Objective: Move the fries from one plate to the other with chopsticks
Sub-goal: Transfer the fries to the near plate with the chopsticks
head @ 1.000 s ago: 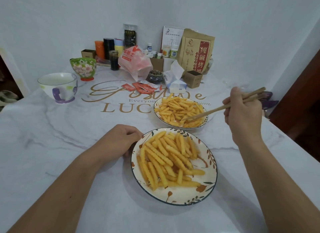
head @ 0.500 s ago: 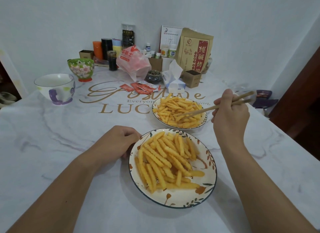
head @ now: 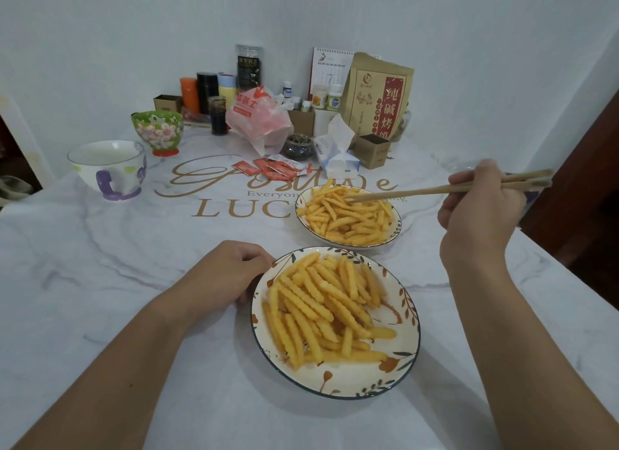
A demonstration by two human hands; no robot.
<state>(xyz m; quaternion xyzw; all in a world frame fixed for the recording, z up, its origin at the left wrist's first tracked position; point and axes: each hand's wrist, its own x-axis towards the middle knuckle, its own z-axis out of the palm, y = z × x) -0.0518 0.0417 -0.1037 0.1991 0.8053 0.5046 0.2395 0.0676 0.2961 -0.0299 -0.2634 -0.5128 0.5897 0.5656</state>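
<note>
Two leaf-patterned plates hold crinkle-cut fries. The near plate (head: 385,376) carries a big heap of fries (head: 321,302). The far plate (head: 397,230) holds another pile of fries (head: 345,215). My right hand (head: 479,211) grips a pair of wooden chopsticks (head: 425,192), whose tips lie close together over the far plate's back fries. Whether a fry sits between the tips is unclear. My left hand (head: 222,275) rests on the table with curled fingers against the near plate's left rim.
A white cup with purple handle (head: 109,169) and a green floral bowl (head: 157,131) stand at the left. Red sauce packets (head: 271,168), a tissue box (head: 336,153), a plastic bag (head: 259,121), a brown paper bag (head: 376,97) and several jars crowd the back. A dark wooden door (head: 582,181) lies right.
My right hand has shifted and the chopsticks now lie flatter, with their tips moved from the far plate's front to its back fries. My left hand stays put.
</note>
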